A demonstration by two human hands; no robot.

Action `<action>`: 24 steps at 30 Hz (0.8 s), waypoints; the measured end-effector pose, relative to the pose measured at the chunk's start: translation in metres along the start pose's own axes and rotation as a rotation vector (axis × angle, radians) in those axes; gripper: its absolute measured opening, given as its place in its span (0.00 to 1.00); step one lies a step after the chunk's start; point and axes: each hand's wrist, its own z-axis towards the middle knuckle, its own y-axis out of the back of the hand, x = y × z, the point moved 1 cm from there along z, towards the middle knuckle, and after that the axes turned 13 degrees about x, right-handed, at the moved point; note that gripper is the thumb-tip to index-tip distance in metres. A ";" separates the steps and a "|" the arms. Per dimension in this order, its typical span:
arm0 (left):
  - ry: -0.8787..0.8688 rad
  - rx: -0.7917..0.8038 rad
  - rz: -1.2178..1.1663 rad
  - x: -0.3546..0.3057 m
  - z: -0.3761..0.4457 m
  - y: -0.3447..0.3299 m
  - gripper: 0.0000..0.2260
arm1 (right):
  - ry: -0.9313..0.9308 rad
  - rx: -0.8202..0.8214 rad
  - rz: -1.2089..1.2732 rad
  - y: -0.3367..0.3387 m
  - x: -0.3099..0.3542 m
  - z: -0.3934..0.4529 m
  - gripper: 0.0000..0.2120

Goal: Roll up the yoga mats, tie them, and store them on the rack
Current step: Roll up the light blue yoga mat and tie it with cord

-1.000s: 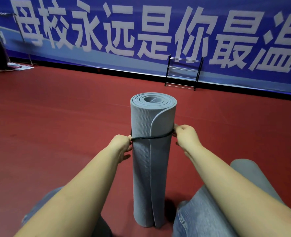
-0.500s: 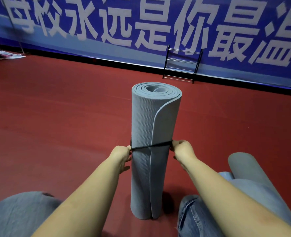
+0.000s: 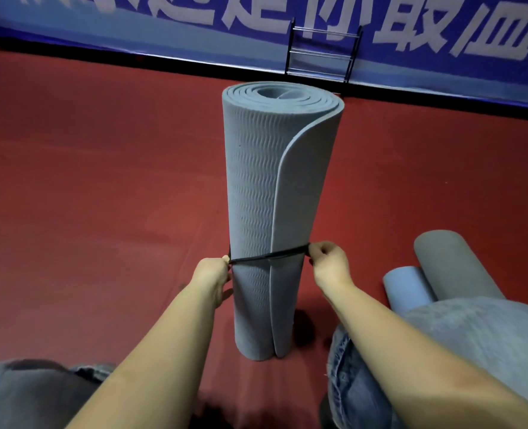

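Fingers of both hands pinch a black band around the upright mat; two rolled mats lie right.

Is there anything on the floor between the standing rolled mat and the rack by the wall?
Nothing visible. The upright mat hides part of the bare red floor leading to the rack. Two other rolled mats lie off to the right, outside that path.

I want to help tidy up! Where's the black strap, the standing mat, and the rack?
thin black strap (image 3: pixel 268 255): head view, middle of its front span
upright rolled grey-blue yoga mat (image 3: pixel 253 181): head view, textured side
black metal rack (image 3: pixel 321 54): head view, middle rungs
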 end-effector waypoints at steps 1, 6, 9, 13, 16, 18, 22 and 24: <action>0.011 -0.021 0.013 0.006 0.005 0.003 0.09 | -0.012 0.005 -0.013 -0.002 -0.005 0.001 0.15; 0.020 -0.102 0.099 0.030 0.019 0.008 0.13 | -0.073 0.056 -0.089 -0.011 -0.025 0.002 0.17; -0.012 -0.106 0.066 0.031 0.025 0.005 0.13 | -0.088 0.088 -0.018 -0.016 -0.025 0.004 0.14; -0.028 -0.076 0.041 0.025 0.017 0.006 0.17 | -0.125 0.156 0.241 -0.024 -0.023 0.005 0.09; 0.013 0.057 0.009 0.014 -0.008 0.004 0.28 | -0.119 0.160 0.379 -0.023 -0.020 0.007 0.09; 0.043 0.204 0.017 0.008 -0.021 0.003 0.32 | -0.133 0.176 0.454 -0.022 -0.014 0.004 0.06; -0.056 0.415 -0.013 0.012 -0.030 0.005 0.24 | -0.135 0.279 0.406 -0.023 -0.010 0.000 0.15; -0.140 0.419 -0.070 0.013 -0.027 0.010 0.37 | -0.114 0.270 0.312 -0.026 -0.009 0.000 0.21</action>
